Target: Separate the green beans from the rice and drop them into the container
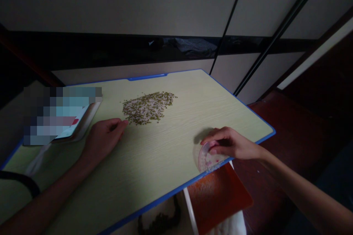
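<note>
- Left forearm [55, 194] is extended across the blue-edged table [176, 139].
- Left hand [104, 136] is curled beside the scattered green and pale grains [147, 109]; whether anything is pinched cannot be told.
- Translucent pink-marked disc [204, 158] is grasped by the right hand [230, 142], above an orange tray [220, 194].

Right grip [232, 144] on clear plastic piece [206, 158]

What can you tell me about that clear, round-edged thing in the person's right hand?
The clear, round-edged thing looks like thin, see-through plastic, with a curved rim and pinkish marks. The right hand grasps it from above, hiding part of it. It sits at the table's blue edge, beside pale specks. Whether it lies flat or tilts, I cannot tell.
</note>
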A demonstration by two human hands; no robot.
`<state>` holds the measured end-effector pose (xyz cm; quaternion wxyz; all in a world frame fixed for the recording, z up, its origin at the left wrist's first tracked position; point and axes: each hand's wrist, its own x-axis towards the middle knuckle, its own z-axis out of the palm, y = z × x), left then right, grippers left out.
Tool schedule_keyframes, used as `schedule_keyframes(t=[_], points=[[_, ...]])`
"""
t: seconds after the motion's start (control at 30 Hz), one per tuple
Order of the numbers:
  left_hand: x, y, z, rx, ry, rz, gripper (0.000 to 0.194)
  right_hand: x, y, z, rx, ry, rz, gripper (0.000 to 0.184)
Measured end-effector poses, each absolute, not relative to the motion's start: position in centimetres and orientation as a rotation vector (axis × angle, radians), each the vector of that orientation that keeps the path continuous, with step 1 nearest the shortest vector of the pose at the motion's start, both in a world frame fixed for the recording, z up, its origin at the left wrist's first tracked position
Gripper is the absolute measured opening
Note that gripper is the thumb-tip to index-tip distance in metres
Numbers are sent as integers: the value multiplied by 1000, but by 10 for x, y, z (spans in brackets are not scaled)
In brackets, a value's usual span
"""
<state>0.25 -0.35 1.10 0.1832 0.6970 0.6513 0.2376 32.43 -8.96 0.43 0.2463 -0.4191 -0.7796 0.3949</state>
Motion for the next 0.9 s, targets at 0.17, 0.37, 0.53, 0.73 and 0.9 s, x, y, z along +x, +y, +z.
schedule_keyframes(t=[0.17, 0.37, 0.53, 0.73, 0.9], points=[[2, -3, 10, 1966, 1832, 679, 37, 326, -90, 3, -1146, -2110, 1097, 23], [2, -3, 8, 1956, 1835, 687, 37, 326, -90, 3, -1150, -2114, 1087, 24], [2, -3, 8, 1963, 1831, 679, 38, 326, -90, 4, -1135, -2115, 1087, 23], [1, -2, 8, 1980, 1831, 659, 36, 327, -89, 3, -1122, -2119, 1088, 22], [2, -4, 9, 1963, 1849, 644, 37, 329, -90, 1, -1144, -2097, 1098, 23]])
